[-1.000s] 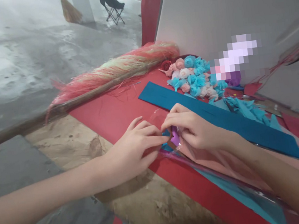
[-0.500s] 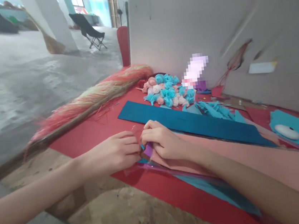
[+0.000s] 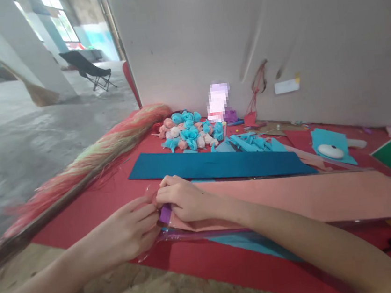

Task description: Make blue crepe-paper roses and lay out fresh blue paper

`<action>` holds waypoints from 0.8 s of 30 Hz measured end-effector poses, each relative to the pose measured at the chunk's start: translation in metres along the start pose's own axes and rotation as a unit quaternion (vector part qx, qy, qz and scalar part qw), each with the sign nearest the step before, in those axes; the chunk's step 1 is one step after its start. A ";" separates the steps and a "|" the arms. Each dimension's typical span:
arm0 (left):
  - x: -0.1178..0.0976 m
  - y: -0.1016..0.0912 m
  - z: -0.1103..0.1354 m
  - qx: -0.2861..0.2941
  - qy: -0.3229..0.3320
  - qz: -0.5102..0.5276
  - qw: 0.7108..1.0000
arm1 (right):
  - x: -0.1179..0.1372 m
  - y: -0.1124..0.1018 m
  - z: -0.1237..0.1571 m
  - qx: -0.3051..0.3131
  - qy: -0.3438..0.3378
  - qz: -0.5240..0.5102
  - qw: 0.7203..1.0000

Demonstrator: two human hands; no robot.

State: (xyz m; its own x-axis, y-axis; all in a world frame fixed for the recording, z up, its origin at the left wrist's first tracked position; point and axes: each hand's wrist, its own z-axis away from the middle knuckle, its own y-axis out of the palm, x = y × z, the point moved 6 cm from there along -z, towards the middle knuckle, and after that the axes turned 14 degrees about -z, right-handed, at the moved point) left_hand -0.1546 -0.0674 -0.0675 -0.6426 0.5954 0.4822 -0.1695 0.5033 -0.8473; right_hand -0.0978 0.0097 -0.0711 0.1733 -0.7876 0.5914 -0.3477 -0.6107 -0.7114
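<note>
A long band of salmon-pink paper (image 3: 293, 196) lies across the table, with clear plastic wrap (image 3: 163, 237) showing at its left end. My right hand (image 3: 183, 199) is closed on that end, where a small purple piece (image 3: 165, 214) shows under the fingers. Close beside it, my left hand (image 3: 136, 228) pinches the clear plastic; its fingertips are partly hidden. Light-blue paper (image 3: 252, 246) sticks out beneath the pink band. Just behind, a dark-blue folded strip (image 3: 211, 164) lies flat.
Pink, white and blue paper flowers (image 3: 190, 130) are heaped behind the strip, near blue paper scraps (image 3: 251, 142). A white computer mouse (image 3: 330, 151) rests on blue paper at right. Bundled red-and-cream fibre (image 3: 86, 154) runs along the red table's (image 3: 113, 172) left edge.
The view has swung to the right, so everything sits further left, and a green panel shows at right. Both hands keep their hold at the pink paper's end, with more clear plastic visible.
</note>
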 end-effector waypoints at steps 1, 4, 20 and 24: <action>0.000 0.000 0.000 -0.003 -0.002 0.003 1.000 | 0.000 -0.001 0.001 -0.003 0.001 -0.001 1.000; 0.004 0.000 0.002 -0.011 -0.025 0.031 0.999 | 0.000 -0.006 0.003 -0.023 0.009 -0.014 1.000; 0.032 0.029 -0.004 0.087 -0.423 0.546 0.718 | -0.017 -0.019 0.010 -0.112 0.033 -0.059 0.991; 0.038 0.045 -0.003 0.127 -0.462 0.618 0.623 | -0.011 -0.021 0.008 -0.097 0.032 -0.031 0.994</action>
State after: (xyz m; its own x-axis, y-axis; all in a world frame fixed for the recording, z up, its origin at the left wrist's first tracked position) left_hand -0.1842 -0.0200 -0.0867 -0.5352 -0.2434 -0.8089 0.8446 -0.1682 -0.5082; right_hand -0.0851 0.0311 -0.0657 0.1439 -0.7379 0.6594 -0.5096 -0.6264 -0.5898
